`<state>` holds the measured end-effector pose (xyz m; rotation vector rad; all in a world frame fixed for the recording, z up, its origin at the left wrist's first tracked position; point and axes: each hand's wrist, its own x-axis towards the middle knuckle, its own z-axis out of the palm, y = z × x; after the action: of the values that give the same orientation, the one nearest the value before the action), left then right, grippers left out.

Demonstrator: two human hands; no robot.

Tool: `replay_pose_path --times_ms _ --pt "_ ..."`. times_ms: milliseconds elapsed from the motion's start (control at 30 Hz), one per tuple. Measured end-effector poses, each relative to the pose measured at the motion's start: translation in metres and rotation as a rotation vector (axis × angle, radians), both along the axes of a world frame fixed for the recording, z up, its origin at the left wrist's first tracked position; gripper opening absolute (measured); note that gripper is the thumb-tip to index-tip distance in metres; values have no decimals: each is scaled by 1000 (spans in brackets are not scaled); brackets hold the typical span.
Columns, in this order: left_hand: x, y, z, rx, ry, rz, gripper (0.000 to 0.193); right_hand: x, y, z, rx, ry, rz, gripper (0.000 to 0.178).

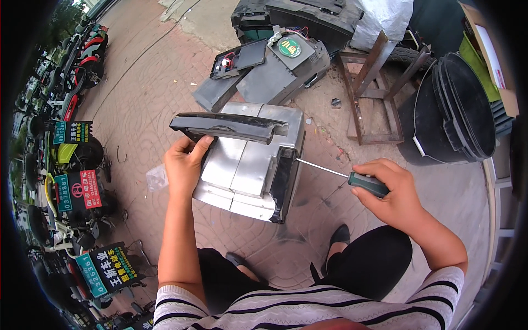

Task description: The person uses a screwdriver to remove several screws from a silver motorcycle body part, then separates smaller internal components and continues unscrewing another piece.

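Observation:
Before me on the paving stands a silver metal box (223, 159) with black plastic ends, perhaps a battery case. A long black handle (220, 124) lies across its top. My left hand (186, 162) is closed on the black plastic at the left, its thumb against the handle's underside; the other fingers are partly hidden. In my right hand (382, 187) is a screwdriver with a dark green handle (367, 185). Its thin shaft (324, 168) points left, and the tip meets the box's black end piece (285, 165) near the upper corner. Whether a screw sits there is too small to tell.
Grey battery cases (269, 77) and a black case (308, 19) are piled beyond the box. A rusty metal frame (379, 93) and black buckets (448, 110) stand at the right. Parked electric scooters (77, 190) line the left. A clear plastic bag (157, 178) lies beside my left forearm.

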<state>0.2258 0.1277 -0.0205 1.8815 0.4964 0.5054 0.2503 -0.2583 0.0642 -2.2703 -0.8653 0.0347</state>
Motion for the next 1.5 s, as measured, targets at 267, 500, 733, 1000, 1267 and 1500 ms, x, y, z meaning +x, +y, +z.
replay_pose_path --times_ms 267,500,733,1000,1267,1500 --pt "-2 -5 10 24 64 7 33 5 4 9 784 1359 -603 41" --pt "-2 -6 12 34 42 0 34 30 -18 3 425 1754 -203 39" --pt "-1 -5 7 -14 21 -1 30 16 -10 -24 93 861 -40 35" --pt "-1 2 1 -66 6 -12 32 3 -2 -25 -285 -283 47 36" --pt "0 1 2 -92 16 -63 24 11 -14 -19 72 576 -93 21" --pt "-2 5 1 -42 45 -86 26 24 -12 -5 134 1148 -156 29"
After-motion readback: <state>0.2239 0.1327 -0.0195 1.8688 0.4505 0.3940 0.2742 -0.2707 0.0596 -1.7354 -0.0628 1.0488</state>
